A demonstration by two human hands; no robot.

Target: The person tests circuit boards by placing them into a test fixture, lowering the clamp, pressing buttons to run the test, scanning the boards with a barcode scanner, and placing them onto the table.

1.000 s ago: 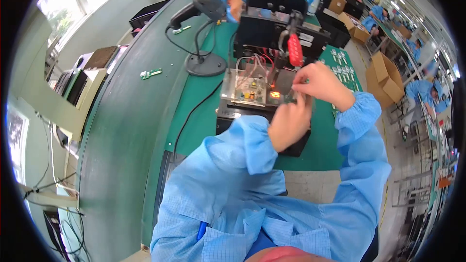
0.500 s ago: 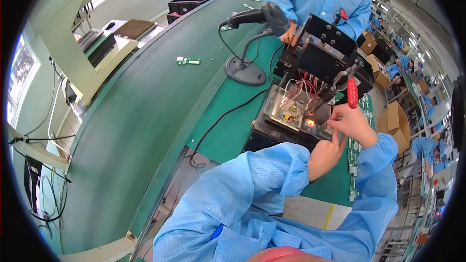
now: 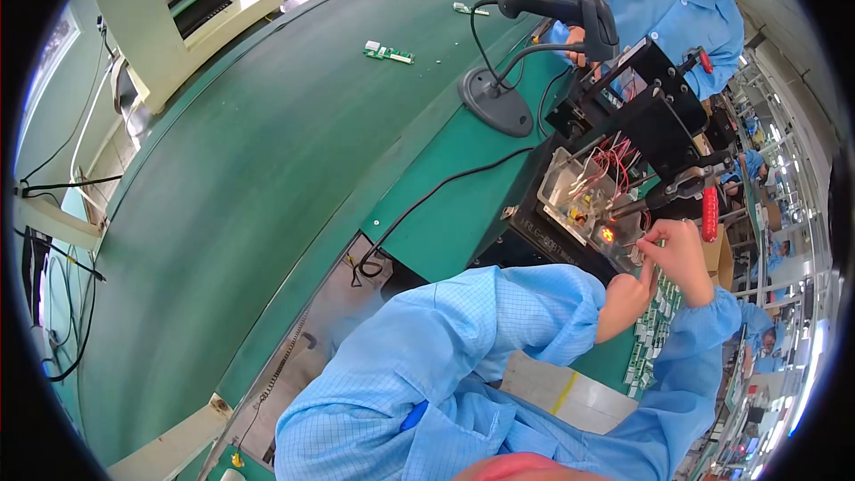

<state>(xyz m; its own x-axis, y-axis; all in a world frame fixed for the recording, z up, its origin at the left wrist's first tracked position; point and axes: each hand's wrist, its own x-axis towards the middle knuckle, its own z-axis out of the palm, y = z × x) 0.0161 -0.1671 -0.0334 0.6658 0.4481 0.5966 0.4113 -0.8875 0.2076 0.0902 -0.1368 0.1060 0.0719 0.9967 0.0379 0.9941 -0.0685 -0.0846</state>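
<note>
A black test fixture (image 3: 557,240) holds a clear-covered circuit board (image 3: 579,203) with red and white wires behind it and a lit orange display (image 3: 608,235). At the fixture's right edge, my right hand (image 3: 679,254) has thumb and fingertips pinched together; what lies between them is too small to make out. Just below it, my left hand (image 3: 624,305) points a finger up toward the same spot, its other fingers curled and partly hidden. The red handle (image 3: 710,213) of a toggle clamp hangs beside my right hand.
A scanner (image 3: 557,7) on a round stand (image 3: 496,102) is behind the fixture. A co-worker (image 3: 659,0) in blue stands opposite. One small green board (image 3: 388,53) lies on the green conveyor (image 3: 267,178); several boards (image 3: 655,330) are at the right. A black cable (image 3: 436,194) crosses the mat.
The view has swung, so fixture, scanner and hands appear farther right, and more of the conveyor shows. Both hands remain at the fixture's right edge in much the same pose.
</note>
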